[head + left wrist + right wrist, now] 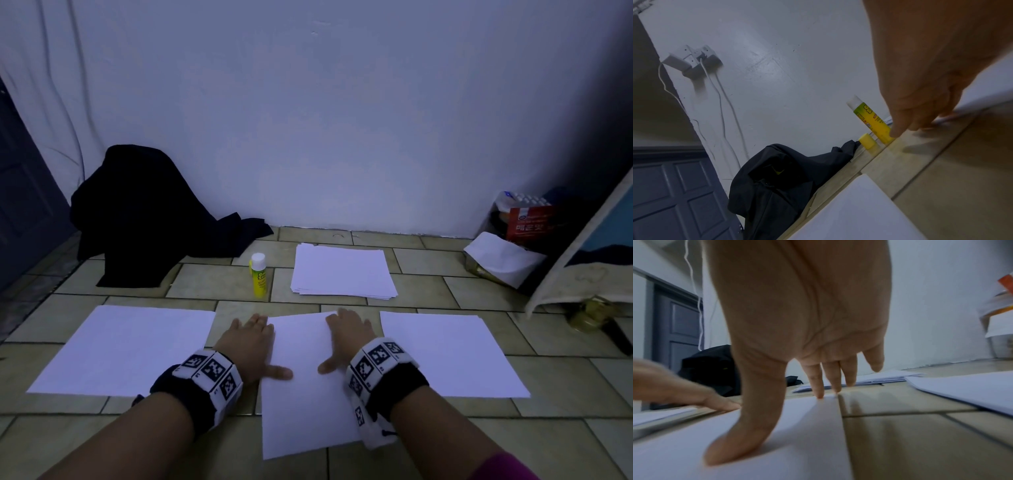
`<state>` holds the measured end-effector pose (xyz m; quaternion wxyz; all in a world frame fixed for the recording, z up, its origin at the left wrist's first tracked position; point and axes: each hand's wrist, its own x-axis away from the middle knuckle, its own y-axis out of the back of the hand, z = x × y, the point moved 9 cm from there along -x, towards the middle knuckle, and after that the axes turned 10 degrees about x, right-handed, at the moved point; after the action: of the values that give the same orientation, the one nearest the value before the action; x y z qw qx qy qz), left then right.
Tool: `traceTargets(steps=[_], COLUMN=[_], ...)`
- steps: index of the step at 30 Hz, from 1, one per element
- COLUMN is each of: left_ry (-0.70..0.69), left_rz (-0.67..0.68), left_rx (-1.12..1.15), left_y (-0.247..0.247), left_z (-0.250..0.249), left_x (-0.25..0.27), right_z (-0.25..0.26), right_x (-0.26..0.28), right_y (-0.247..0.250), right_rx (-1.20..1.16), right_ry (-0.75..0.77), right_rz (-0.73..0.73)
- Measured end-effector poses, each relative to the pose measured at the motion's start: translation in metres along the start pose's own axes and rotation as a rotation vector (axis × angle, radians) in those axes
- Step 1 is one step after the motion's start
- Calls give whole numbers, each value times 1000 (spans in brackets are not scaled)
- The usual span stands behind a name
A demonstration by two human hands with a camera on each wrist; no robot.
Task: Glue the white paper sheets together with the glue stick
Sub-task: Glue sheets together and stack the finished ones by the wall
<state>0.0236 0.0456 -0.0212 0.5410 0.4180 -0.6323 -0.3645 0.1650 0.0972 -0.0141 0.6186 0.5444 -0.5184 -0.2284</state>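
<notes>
A white paper sheet [301, 387] lies on the tiled floor in front of me. My left hand [251, 342] lies flat on its left edge, thumb stretched onto the paper. My right hand [347, 337] lies flat on its right part, fingers straight, fingertips [820, 394] at the far edge. The yellow glue stick [258, 275] stands upright beyond the sheet, its white tip uncovered [869, 116]. Its yellow cap [867, 141] sits on the floor beside it. Other white sheets lie at the left [126, 349] and right [448, 356].
A stack of white paper [342, 270] lies near the wall behind the middle sheet. A dark cloth heap [144, 219] sits at the back left. A bag of packets [517, 233] and a leaning board [589, 253] are at the right. Cables hang from a wall socket [692, 60].
</notes>
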Motion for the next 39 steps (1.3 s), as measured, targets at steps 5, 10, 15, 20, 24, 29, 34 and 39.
traceTargets(steps=[5, 10, 15, 20, 24, 29, 34, 39], left_ry=[-87, -141, -22, -26, -41, -43, -28, -13], left_rz=[-120, -81, 59, 181, 199, 220, 214, 224], left_rx=[101, -29, 98, 136, 117, 118, 141, 112], left_y=[15, 18, -7, -26, -29, -33, -34, -35], left_z=[-8, -17, 7, 20, 20, 24, 23, 22], left_x=[5, 13, 11, 6, 6, 5, 7, 8], right_z=[28, 60, 82, 47, -8, -53, -59, -60], right_x=[7, 6, 2, 1, -5, -20, -28, -30], right_y=[7, -1, -5, -14, -26, -30, -32, -34], right_rx=[25, -57, -86, -95, -32, 35, 62, 57], right_ry=[-9, 82, 228, 238, 190, 143, 107, 131], right_rz=[-88, -52, -19, 71, 123, 146, 124, 116])
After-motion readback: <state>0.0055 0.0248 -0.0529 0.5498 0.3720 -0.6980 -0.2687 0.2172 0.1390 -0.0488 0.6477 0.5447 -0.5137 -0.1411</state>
